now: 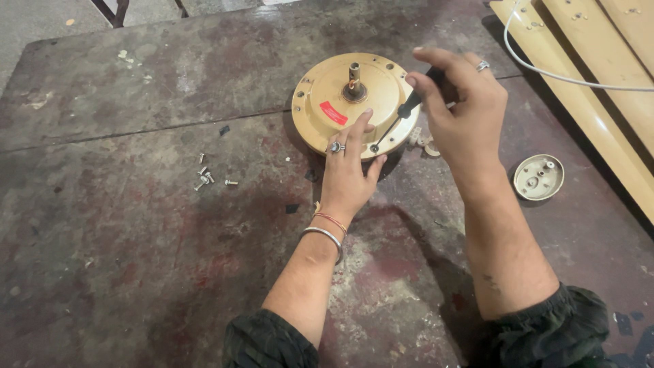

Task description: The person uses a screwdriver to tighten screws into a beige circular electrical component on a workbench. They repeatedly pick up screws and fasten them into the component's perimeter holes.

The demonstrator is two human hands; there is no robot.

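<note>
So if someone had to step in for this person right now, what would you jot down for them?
Left hand: flat on the near rim of the round tan motor housing, steadying it.
Right hand: grip shut on a black-handled screwdriver, its tip at a hole on the housing's near rim.
Loose screws lie on the table to the left; a small round cap lies to the right; a few small parts sit behind the right hand.
Done: several screws are already out.
Left: the screw under the tip; others cannot be judged.

Tan motor housing (347, 102), red label (334, 113)
</note>
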